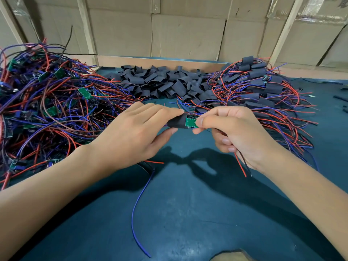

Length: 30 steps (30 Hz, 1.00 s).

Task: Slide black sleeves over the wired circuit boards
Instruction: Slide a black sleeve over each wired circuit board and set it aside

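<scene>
Teal matting [188,213] covers the bench, backed by cardboard panels [188,34]. Over it, the left hand [130,132] pinches one black sleeve [178,121] between fingers and thumb, while the right hand [239,132] pinches one green circuit board [191,122], half inside that sleeve; its red and black leads trail under the right palm. One blue wire [139,210] lies below the hands. Beyond the hands sits a heap of loose sleeves [162,81], too many to count. Left of the left hand lies a tangle of bare wired boards [47,102]; right of the right hand, sleeved ones [263,91].
</scene>
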### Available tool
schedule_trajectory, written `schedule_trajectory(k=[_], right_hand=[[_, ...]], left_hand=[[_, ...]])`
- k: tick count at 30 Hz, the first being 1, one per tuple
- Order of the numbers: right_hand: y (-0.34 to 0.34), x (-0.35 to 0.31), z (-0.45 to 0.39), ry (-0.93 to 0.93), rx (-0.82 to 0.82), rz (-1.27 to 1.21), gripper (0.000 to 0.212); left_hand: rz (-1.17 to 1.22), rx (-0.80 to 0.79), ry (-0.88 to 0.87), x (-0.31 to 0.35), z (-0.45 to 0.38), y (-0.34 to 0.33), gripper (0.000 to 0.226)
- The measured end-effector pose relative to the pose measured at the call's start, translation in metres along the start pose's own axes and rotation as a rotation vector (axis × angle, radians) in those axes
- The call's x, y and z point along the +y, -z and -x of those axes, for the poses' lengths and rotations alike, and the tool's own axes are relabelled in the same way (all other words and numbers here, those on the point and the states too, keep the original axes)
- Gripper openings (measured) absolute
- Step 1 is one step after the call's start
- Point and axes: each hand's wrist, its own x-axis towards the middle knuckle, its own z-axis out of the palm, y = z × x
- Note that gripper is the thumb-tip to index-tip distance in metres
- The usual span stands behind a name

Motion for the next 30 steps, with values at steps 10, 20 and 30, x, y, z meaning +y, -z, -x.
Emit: schedule_trajectory(k=[10,20,30], right_hand=[[0.0018,-0.0014,0.0002,0.001,0.005,-0.025,0.011],[-0.0025,-0.0004,0.0038,0.108,-0.051,0.004,0.017],[-0.0043,0.0017,0.0039,0.124,-0.044,-0.017,0.026]], left_hand=[[0.059,-0.018,0.038,0.0003,0.0014,0.0038,0.031],[0.124,-0.023,0.045,0.006,0.0014,0.0022,0.033],[0.131,-0.032,0.056,0.007,0.0006,0.0026,0.035]])
